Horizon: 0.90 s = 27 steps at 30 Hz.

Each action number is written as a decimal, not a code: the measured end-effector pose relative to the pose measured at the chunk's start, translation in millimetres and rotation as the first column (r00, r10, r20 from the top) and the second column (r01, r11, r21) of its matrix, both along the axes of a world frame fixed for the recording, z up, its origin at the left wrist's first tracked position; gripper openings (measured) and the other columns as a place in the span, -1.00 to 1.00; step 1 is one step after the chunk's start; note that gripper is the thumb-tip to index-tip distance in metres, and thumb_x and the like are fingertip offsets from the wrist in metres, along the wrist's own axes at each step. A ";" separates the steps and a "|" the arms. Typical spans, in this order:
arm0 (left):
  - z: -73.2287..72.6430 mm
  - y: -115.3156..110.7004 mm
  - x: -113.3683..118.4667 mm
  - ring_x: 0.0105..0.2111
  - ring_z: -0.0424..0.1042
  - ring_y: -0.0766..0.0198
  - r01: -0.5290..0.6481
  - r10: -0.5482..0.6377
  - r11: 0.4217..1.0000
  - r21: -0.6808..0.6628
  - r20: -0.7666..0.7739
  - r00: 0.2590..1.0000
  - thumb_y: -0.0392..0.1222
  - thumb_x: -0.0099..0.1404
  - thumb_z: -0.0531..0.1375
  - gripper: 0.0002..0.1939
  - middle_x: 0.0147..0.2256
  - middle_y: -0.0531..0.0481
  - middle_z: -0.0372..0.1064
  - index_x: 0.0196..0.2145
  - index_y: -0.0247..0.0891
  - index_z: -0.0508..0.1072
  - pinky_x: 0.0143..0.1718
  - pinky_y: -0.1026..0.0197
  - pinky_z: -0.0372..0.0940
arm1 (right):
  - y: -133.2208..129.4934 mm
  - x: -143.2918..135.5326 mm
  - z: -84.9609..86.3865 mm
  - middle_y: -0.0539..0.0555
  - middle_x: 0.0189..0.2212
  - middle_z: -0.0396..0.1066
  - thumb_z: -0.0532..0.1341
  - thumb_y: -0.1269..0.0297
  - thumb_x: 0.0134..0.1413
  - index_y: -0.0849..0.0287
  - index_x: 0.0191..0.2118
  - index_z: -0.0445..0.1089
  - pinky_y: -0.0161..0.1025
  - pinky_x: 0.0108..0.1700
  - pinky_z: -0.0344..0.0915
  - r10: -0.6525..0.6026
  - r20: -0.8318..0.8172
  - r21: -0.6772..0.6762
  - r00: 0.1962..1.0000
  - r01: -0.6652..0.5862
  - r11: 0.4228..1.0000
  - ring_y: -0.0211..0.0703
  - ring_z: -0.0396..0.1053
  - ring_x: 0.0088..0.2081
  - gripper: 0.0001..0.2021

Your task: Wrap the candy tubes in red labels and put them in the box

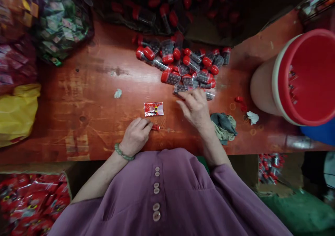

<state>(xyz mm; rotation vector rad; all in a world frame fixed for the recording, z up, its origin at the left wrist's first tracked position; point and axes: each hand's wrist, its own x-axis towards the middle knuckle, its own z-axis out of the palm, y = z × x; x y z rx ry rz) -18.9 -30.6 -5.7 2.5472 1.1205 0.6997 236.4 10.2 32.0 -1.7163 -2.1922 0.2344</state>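
My left hand (pixel 136 134), with a green bead bracelet at the wrist, rests near the table's front edge, its fingers closed on a small red wrapper (pixel 156 127). Just above it a flat red printed packet (pixel 154 109) lies on the wood. My right hand (pixel 193 105) reaches to the near edge of a pile of clear tubes with red caps (pixel 170 78) and dark beads inside. Its thumb stands apart from the fingers, beside a clear tube (pixel 180 88); the fingertips partly cover that tube.
A white bucket with a red rim (pixel 281 79) stands at the right. A grey-green cloth (pixel 223 126) lies by my right wrist. Bags of small packets (pixel 61 23) and a yellow bag (pixel 19 112) are at the left. A dark box of tubes (pixel 209 33) sits behind.
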 end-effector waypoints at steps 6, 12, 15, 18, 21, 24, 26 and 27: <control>6.6 -6.6 -0.7 -0.32 0.34 0.16 -0.049 0.046 0.985 -0.164 -0.024 0.999 -0.33 0.42 0.03 -0.73 -0.26 -0.17 0.48 -0.20 -0.30 0.54 -0.24 0.10 0.33 | 36.0 9.3 -5.6 0.21 -0.03 0.29 0.19 0.06 0.29 0.23 0.03 0.39 0.20 0.09 0.23 -0.016 0.073 -0.102 0.997 0.023 0.995 0.17 0.24 0.07 -0.64; 4.4 -2.3 -3.8 -0.36 0.42 0.25 -0.095 0.127 0.974 -0.205 0.147 0.981 -0.34 0.33 0.18 -0.85 -0.37 -0.06 0.49 -0.36 -0.29 0.55 -0.29 0.21 0.36 | 45.5 3.1 -0.8 0.22 -0.04 0.37 0.19 0.15 0.29 0.14 -0.10 0.40 0.15 0.11 0.27 -0.030 0.068 -0.124 0.997 0.038 0.992 0.12 0.30 0.02 -0.81; 2.3 -0.1 -5.1 -0.45 0.43 0.33 -0.149 0.235 0.948 -0.281 0.306 0.922 -0.30 0.23 0.33 -0.89 -0.45 0.01 0.49 -0.46 -0.29 0.53 -0.39 0.29 0.33 | 42.4 6.2 4.4 0.26 -0.13 0.42 0.10 0.16 0.34 0.17 -0.16 0.40 0.17 0.06 0.30 -0.066 0.101 -0.076 0.993 0.074 0.994 0.15 0.36 -0.05 -0.79; 5.4 -0.1 -4.8 -0.47 0.45 0.37 -0.183 0.335 0.914 -0.363 0.415 0.846 -0.27 0.17 0.39 -0.89 -0.46 0.04 0.51 -0.47 -0.27 0.56 -0.43 0.33 0.33 | 31.8 10.1 6.7 0.23 -0.16 0.40 0.06 0.09 0.36 0.17 -0.10 0.37 0.11 0.06 0.31 -0.100 -0.154 0.042 0.983 0.108 0.993 0.09 0.38 -0.06 -0.72; 11.0 -1.1 -3.2 -0.47 0.45 0.39 -0.170 0.381 0.891 -0.422 0.489 0.784 -0.27 0.13 0.41 -0.93 -0.45 0.04 0.52 -0.45 -0.26 0.60 -0.42 0.34 0.34 | 14.3 3.5 8.2 0.12 -0.04 0.35 0.11 0.07 0.33 -0.02 0.12 0.24 -0.07 -0.05 0.40 -0.111 -0.577 0.128 0.809 0.225 0.966 -0.06 0.42 -0.08 -0.69; 15.4 -1.6 -1.4 -0.47 0.45 0.39 -0.137 0.436 0.842 -0.521 0.510 0.742 -0.26 0.12 0.42 -0.94 -0.45 0.04 0.52 -0.44 -0.24 0.62 -0.42 0.34 0.35 | -7.7 -17.1 9.0 0.02 -0.09 0.41 0.20 0.09 0.28 -0.20 0.20 0.17 -0.22 -0.31 0.44 -0.108 -0.824 0.036 0.556 0.241 0.970 -0.21 0.43 -0.32 -0.59; 16.9 -1.6 -0.8 -0.47 0.44 0.39 -0.113 0.464 0.810 -0.575 0.513 0.722 -0.24 0.10 0.43 -0.94 -0.46 0.05 0.52 -0.44 -0.22 0.63 -0.42 0.33 0.35 | -22.9 -33.6 8.1 0.01 -0.20 0.45 0.21 0.11 0.28 -0.14 0.16 0.25 -0.24 -0.35 0.46 -0.162 -0.873 -0.093 0.460 0.170 0.981 -0.26 0.41 -0.43 -0.63; 17.3 -1.6 -0.7 -0.47 0.43 0.39 -0.099 0.474 0.797 -0.596 0.515 0.715 -0.23 0.09 0.44 -0.93 -0.46 0.05 0.52 -0.44 -0.22 0.63 -0.42 0.33 0.35 | -29.9 -41.1 7.4 0.01 -0.23 0.47 0.21 0.10 0.28 -0.11 0.14 0.28 -0.24 -0.34 0.48 -0.196 -0.877 -0.152 0.438 0.133 0.979 -0.26 0.43 -0.44 -0.65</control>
